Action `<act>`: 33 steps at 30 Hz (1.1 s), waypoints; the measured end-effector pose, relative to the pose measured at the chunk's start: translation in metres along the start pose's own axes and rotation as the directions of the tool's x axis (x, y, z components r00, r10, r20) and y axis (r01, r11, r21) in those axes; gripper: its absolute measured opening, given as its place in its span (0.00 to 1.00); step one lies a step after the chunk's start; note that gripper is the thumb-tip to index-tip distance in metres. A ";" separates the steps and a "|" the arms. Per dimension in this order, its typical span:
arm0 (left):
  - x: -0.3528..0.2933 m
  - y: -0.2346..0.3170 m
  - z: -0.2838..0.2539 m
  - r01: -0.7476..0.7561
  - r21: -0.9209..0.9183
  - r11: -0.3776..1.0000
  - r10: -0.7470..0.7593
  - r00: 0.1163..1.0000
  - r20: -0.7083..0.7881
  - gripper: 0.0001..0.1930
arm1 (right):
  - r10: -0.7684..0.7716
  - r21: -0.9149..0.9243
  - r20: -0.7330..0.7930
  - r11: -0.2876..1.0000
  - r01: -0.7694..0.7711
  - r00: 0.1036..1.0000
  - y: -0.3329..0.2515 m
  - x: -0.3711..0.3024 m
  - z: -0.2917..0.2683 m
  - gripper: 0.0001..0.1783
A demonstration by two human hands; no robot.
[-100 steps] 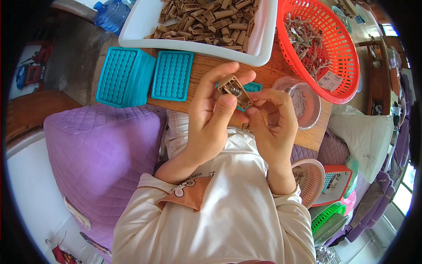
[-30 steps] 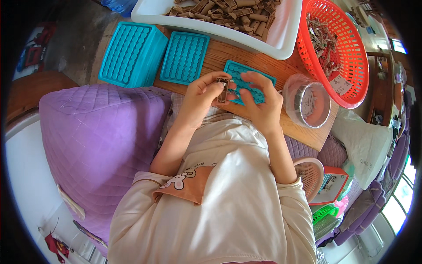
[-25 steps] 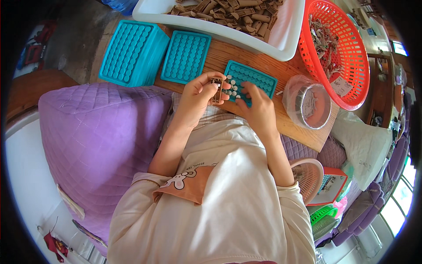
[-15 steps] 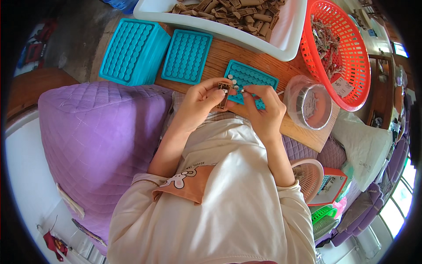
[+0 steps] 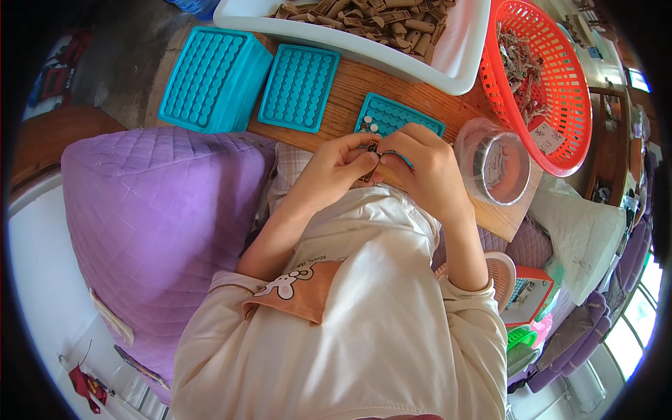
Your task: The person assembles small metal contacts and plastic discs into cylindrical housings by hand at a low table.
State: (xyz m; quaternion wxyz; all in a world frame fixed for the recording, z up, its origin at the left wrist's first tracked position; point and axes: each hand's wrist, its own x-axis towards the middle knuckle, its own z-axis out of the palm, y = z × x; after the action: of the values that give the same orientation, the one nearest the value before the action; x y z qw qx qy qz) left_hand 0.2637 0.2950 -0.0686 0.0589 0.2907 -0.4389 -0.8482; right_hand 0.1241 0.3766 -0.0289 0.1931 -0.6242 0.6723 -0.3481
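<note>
Far left of the hands I have a purple cushion [image 5: 161,189]; beyond it, a block of teal trays [image 5: 203,80], then one flat teal tray [image 5: 299,87] beyond the left forearm.

Left hand [image 5: 332,171]: thumb and fingers pinched on a small brown housing [image 5: 369,164]. The housing sits between the two hands, above the lap at the near edge of the table [image 5: 448,119], open side facing up at me.

Just past the fingertips: a few white caps [image 5: 372,128]. Farther out, a white tub [image 5: 448,82] of brown shells [image 5: 392,28]. Second flat tray [image 5: 409,120] lies right behind the right hand, partly covered by it; caps are at its left end.

Right hand [image 5: 427,164]: fingers curled in, tips meeting the housing's right side. Hands nearly together. I can't tell if the right has anything pinched; its own fingers block my view.

Right of that hand: a plastic-lined round container [image 5: 514,178], near. Beyond it, a red basket [image 5: 570,91] of scrap-like bits [image 5: 521,77]. Farther right and nearer the body, a white sack [image 5: 581,227].
</note>
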 end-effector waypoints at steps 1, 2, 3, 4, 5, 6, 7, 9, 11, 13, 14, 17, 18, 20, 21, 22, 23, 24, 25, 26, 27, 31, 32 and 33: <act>0.000 0.003 0.003 0.036 -0.025 0.999 -0.037 0.999 -0.023 0.15 | 0.015 0.053 -0.018 0.998 -0.015 1.000 0.001 0.000 0.000 0.07; 0.001 0.004 0.004 0.072 -0.050 0.996 -0.075 0.996 -0.045 0.16 | 0.032 0.107 -0.034 0.994 -0.028 0.999 0.001 0.000 -0.001 0.07; 0.001 0.004 0.004 0.073 -0.050 0.996 -0.075 0.996 -0.046 0.16 | 0.032 0.108 -0.034 0.994 -0.028 0.999 0.001 0.000 -0.001 0.07; 0.002 0.004 0.003 0.077 -0.071 0.994 -0.079 0.997 -0.019 0.15 | 0.050 0.132 -0.052 0.990 -0.043 0.997 0.000 -0.001 0.000 0.07; 0.002 0.004 0.003 0.082 -0.092 0.992 -0.082 0.997 0.008 0.15 | 0.068 0.156 -0.070 0.986 -0.057 0.995 -0.001 -0.001 0.000 0.06; 0.003 0.005 0.004 0.085 -0.091 0.992 -0.085 0.996 0.008 0.15 | 0.070 0.158 -0.070 0.986 -0.059 0.995 -0.001 -0.001 0.000 0.06; 0.003 0.005 0.005 0.081 -0.120 0.989 -0.080 0.997 0.016 0.15 | 0.104 0.174 -0.067 0.981 -0.091 0.992 -0.001 -0.002 0.000 0.07; 0.002 0.006 0.006 0.081 -0.149 0.986 -0.078 0.997 0.024 0.15 | 0.140 0.191 -0.065 0.974 -0.126 0.988 -0.001 -0.002 -0.001 0.07; 0.003 0.006 0.006 0.061 -0.131 0.989 -0.056 0.997 0.046 0.16 | 0.179 0.221 -0.065 0.962 -0.161 0.982 0.000 -0.002 -0.002 0.07; 0.002 0.008 0.006 0.056 -0.121 0.991 -0.049 0.997 0.056 0.16 | 0.224 0.259 -0.059 0.945 -0.201 0.973 -0.002 -0.001 -0.005 0.07; 0.002 0.010 0.006 0.050 -0.110 0.993 -0.042 0.997 0.068 0.16 | 0.267 0.294 -0.052 0.925 -0.241 0.962 -0.003 -0.001 -0.007 0.07; -0.002 0.011 0.012 0.032 -0.128 0.991 -0.024 0.998 0.062 0.17 | 0.271 0.269 -0.067 0.932 -0.244 0.960 0.000 -0.002 -0.007 0.07; -0.003 0.011 0.012 0.031 -0.129 0.991 -0.024 0.998 0.059 0.17 | 0.270 0.271 -0.065 0.931 -0.243 0.961 -0.001 -0.003 -0.006 0.07; -0.004 0.014 0.013 0.008 -0.092 0.996 -0.004 0.999 0.045 0.17 | 0.322 0.317 -0.061 0.904 -0.288 0.945 -0.006 -0.004 -0.005 0.07; -0.004 0.013 0.014 0.009 -0.092 0.996 -0.005 0.999 0.044 0.17 | 0.323 0.318 -0.059 0.903 -0.289 0.945 -0.008 -0.005 -0.004 0.07; -0.004 0.011 0.015 -0.017 -0.111 0.994 0.020 1.000 0.022 0.17 | 0.328 0.341 -0.092 0.898 -0.279 0.940 -0.010 -0.006 -0.002 0.07; -0.004 0.011 0.016 -0.044 -0.129 0.991 0.044 0.999 0.000 0.16 | 0.332 0.364 -0.124 0.892 -0.269 0.935 -0.011 -0.006 -0.001 0.07; -0.004 0.011 0.015 -0.044 -0.129 0.991 0.044 0.999 -0.001 0.16 | 0.332 0.364 -0.123 0.892 -0.269 0.935 -0.009 -0.007 0.003 0.07; -0.003 0.013 0.015 -0.046 -0.127 0.991 0.046 0.999 -0.004 0.16 | 0.307 0.387 -0.208 0.898 -0.210 0.929 -0.005 -0.010 0.008 0.07; -0.003 0.014 0.014 -0.048 -0.125 0.991 0.047 0.999 -0.006 0.16 | 0.282 0.404 -0.291 0.902 -0.149 0.914 -0.003 -0.012 0.012 0.07; -0.004 0.016 0.015 -0.048 -0.124 0.991 0.047 0.999 -0.006 0.16 | 0.282 0.404 -0.292 0.902 -0.149 0.914 -0.003 -0.013 0.013 0.07; -0.006 0.017 0.018 -0.063 -0.115 0.991 0.062 0.998 -0.007 0.16 | 0.108 0.228 -0.413 0.973 -0.012 0.904 -0.004 -0.018 0.014 0.08; -0.006 0.016 0.018 -0.070 -0.115 0.991 0.071 0.998 0.001 0.16 | -0.021 0.100 -0.434 0.992 0.071 0.900 -0.003 -0.019 0.015 0.09; -0.006 0.016 0.018 -0.070 -0.115 0.991 0.070 0.998 0.001 0.16 | -0.021 0.100 -0.434 0.992 0.071 0.900 -0.001 -0.021 0.017 0.09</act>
State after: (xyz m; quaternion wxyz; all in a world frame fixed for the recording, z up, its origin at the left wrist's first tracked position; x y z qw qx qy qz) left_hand 0.2570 0.3000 -0.0452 0.1042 0.2691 -0.3993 -0.8702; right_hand 0.1402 0.3927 -0.0433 0.0659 -0.5351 0.6626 -0.5199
